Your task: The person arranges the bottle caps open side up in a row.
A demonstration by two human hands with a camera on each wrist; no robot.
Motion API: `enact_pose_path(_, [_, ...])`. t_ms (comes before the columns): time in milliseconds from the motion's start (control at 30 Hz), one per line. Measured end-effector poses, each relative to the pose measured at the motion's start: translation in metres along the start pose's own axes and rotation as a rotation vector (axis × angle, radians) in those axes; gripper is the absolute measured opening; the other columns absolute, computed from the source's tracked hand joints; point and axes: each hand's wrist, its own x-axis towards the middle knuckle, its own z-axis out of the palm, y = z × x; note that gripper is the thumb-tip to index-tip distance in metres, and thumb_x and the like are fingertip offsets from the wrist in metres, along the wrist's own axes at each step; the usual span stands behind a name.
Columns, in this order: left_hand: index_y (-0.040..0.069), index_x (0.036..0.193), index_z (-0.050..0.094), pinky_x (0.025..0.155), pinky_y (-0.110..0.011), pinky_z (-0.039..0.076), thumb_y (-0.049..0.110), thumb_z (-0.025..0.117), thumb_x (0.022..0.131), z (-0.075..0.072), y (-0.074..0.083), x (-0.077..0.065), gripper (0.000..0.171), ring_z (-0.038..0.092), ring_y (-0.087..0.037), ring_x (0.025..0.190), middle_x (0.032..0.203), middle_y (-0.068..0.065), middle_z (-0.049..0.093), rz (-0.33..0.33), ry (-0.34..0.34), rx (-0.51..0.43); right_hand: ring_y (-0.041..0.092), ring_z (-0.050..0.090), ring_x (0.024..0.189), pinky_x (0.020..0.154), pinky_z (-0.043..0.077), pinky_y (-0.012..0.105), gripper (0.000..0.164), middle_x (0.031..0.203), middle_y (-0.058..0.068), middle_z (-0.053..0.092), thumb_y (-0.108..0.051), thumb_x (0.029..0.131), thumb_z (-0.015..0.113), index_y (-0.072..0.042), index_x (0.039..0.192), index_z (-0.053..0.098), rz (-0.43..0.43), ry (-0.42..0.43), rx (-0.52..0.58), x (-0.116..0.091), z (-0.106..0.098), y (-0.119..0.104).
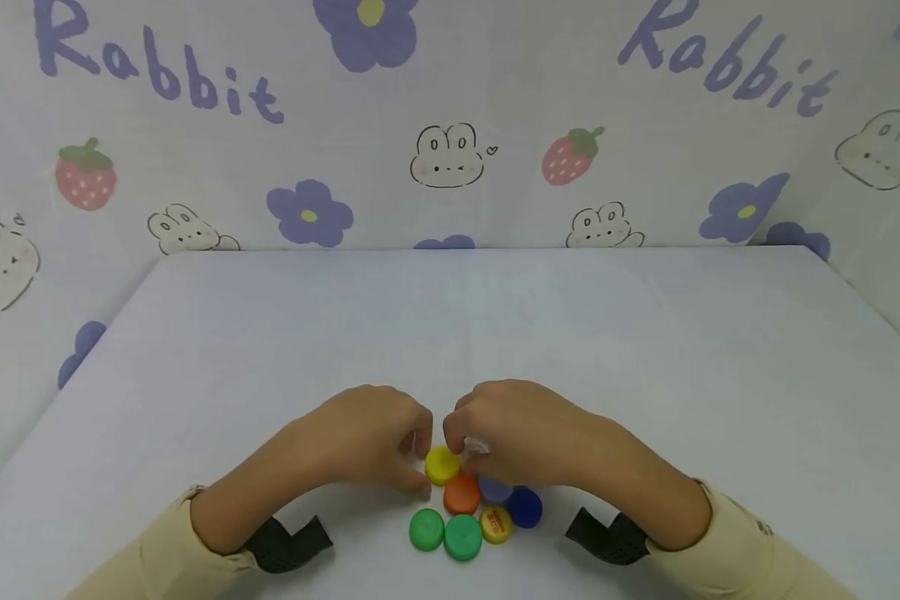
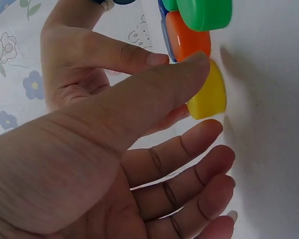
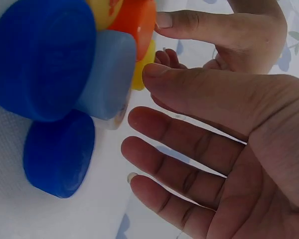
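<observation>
Several coloured bottle caps lie in a group on the white table. My left hand (image 1: 371, 433) is at the group's left side, its thumb and bent fingers apart around the left of a yellow cap (image 1: 442, 465). In the left wrist view the thumb overlaps that yellow cap (image 2: 214, 97). My right hand (image 1: 528, 429) reaches over the group from the right, a fingertip right at the yellow cap's edge. The right wrist view shows its fingers spread, beside a light blue cap (image 3: 107, 74) and a pale cap (image 3: 120, 113). Below the yellow cap is an orange cap (image 1: 461, 494).
Nearest me lie two green caps (image 1: 427, 529), a printed yellow cap (image 1: 496, 524) and a dark blue cap (image 1: 525, 507). Another dark blue cap (image 3: 60, 154) is hidden under the right hand in the head view. A rabbit-patterned cloth (image 1: 450, 200) hangs behind the table (image 1: 450, 317).
</observation>
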Motion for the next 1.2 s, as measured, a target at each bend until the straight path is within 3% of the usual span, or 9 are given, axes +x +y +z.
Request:
enact_pose_path(333, [0.017,0.082,0.065,0.064,-0.029,0.044,0.031,0.09,0.078,0.005,-0.004,0.005,0.028,0.052,-0.013,0.069,0.072,0.008,0.057,0.038,0.022,-0.035,0.008,0.064,0.082,0.077,0.052,0.023,0.012,0.089,-0.008,0.073,-0.006,0.084,0.083,-0.013,0.089,0.075,-0.055,0.019,0.066,0.004,0.008,0.004])
enact_pose_path(900, [0.014,0.091,0.068,0.065,-0.03,0.044,0.029,0.091,0.078,0.008,-0.005,0.008,0.029,0.052,-0.013,0.071,0.073,0.006,0.057,0.013,0.031,-0.082,0.007,0.06,0.08,0.076,0.051,0.022,0.018,0.085,-0.01,0.068,-0.006,0.084,0.084,-0.014,0.092,0.071,-0.07,-0.001,0.128,0.01,0.015,0.009])
enact_pose_path(1200, [0.012,0.098,0.07,0.077,-0.03,0.051,0.019,0.086,0.083,-0.003,-0.007,0.0,0.022,0.06,-0.011,0.082,0.086,0.008,0.065,0.07,0.027,-0.183,0.01,0.065,0.097,0.09,0.052,0.03,0.019,0.1,-0.012,0.071,-0.009,0.088,0.081,-0.016,0.103,0.073,-0.056,0.028,0.21,0.004,0.005,0.011])
